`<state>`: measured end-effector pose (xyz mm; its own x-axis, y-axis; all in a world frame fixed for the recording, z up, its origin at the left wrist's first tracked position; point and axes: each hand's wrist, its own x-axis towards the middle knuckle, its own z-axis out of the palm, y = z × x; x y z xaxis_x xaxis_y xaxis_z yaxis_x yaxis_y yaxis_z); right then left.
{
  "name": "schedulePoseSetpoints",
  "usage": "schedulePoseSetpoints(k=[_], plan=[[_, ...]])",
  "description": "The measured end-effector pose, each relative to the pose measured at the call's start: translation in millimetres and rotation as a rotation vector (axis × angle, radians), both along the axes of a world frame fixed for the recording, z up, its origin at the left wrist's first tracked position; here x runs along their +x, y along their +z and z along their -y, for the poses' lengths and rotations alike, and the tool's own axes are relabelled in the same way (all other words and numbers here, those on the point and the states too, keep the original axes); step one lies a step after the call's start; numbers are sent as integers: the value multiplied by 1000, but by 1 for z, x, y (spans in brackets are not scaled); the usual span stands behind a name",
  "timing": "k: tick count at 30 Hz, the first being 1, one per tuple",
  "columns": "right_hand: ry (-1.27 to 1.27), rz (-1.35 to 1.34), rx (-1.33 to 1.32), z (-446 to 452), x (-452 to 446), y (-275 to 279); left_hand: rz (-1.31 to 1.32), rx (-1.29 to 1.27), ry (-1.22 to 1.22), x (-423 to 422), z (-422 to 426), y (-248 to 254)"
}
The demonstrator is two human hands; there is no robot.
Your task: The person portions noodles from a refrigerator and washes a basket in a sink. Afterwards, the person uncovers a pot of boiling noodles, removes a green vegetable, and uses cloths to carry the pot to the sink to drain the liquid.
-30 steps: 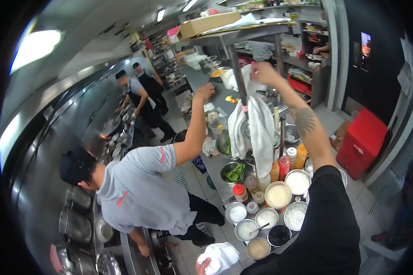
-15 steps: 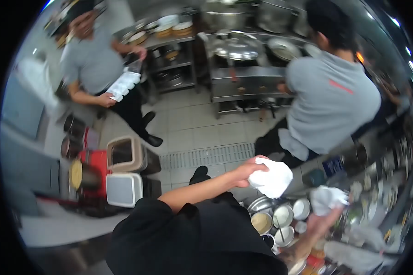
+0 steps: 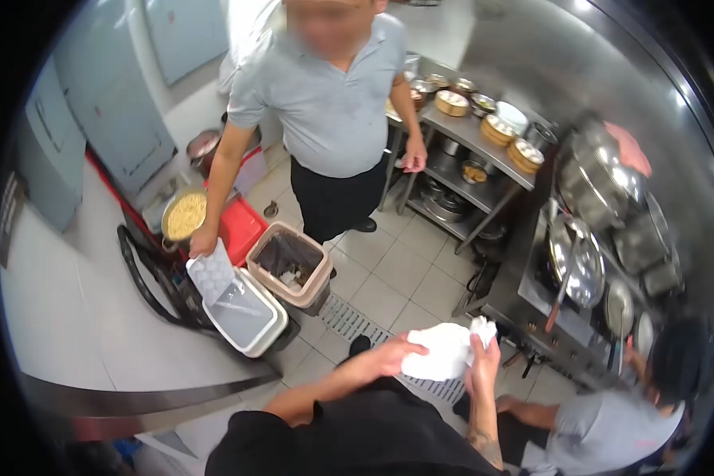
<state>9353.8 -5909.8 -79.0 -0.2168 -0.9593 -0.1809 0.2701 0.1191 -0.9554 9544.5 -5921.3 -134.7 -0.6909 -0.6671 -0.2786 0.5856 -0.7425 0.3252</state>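
In the head view, my left hand (image 3: 394, 355) is closed on the left edge of a white, rounded, flat thing (image 3: 436, 353). It is so bright that I cannot tell whether it is a plate or a folded cloth. My right hand (image 3: 484, 358) grips a crumpled white cloth (image 3: 482, 327) at the right edge of that thing. Both hands are close together in front of my body, above the floor grate (image 3: 351, 320).
A co-worker (image 3: 333, 119) faces me, holding a pale tray with round hollows (image 3: 214, 282) over a white-rimmed bin (image 3: 250, 317). Beside it stands a beige-rimmed bin (image 3: 317, 285). Another co-worker (image 3: 611, 428) is low at right near the stove (image 3: 523, 309). Steamers (image 3: 452, 103) line a steel shelf (image 3: 484, 143).
My view has swung left. My right hand, earlier apart at the counter with its cloth, has come to the white thing in my left hand. The facing co-worker has brought the tray to the bin.
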Motion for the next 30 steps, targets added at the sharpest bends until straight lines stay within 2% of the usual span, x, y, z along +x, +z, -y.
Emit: schedulePoseSetpoints(k=[2, 4, 7, 12, 14, 16, 17, 19, 21, 22, 23, 25, 27, 28, 29, 30], plan=[[37, -45, -14, 49, 22, -15, 77, 64, 142, 42, 15, 3], [78, -144, -34, 98, 46, -7, 122, 73, 335, 81, 35, 4], [348, -54, -46, 149, 85, 31, 165, 42, 595, 133, 45, 38], [679, 9, -4, 206, 148, 18, 288, 150, 832, 176, 52, 20], [829, -7, 1, 219, 175, 13, 286, 180, 907, 177, 56, 13], [1014, -29, -35, 237, 201, 7, 363, 356, 984, 169, 65, 2], [1097, -39, -75, 248, 214, 2, 387, 337, 1022, 166, 72, -3], [1258, -112, -280, 265, 245, 6, 393, 326, 1151, 157, 85, -14], [1357, -128, -700, 278, 266, 20, 353, 351, 1270, 142, 103, -21], [1455, -134, -747, 289, 279, 29, 375, 364, 1341, 138, 116, -35], [1578, -131, -777, 296, 285, 36, 369, 375, 1357, 127, 126, -43], [1627, -139, -753, 316, 285, 35, 255, 516, 1457, 108, 146, -57], [1772, -113, -727, 329, 281, 24, 283, 498, 1544, 74, 156, -73], [1813, -185, -713, 335, 282, 11, 344, 593, 1563, 65, 158, -65], [1852, -71, -578, 337, 288, -5, 327, 581, 1647, 62, 156, -56], [1818, -96, -673, 342, 286, -8, 381, 591, 1666, 58, 150, -55]])
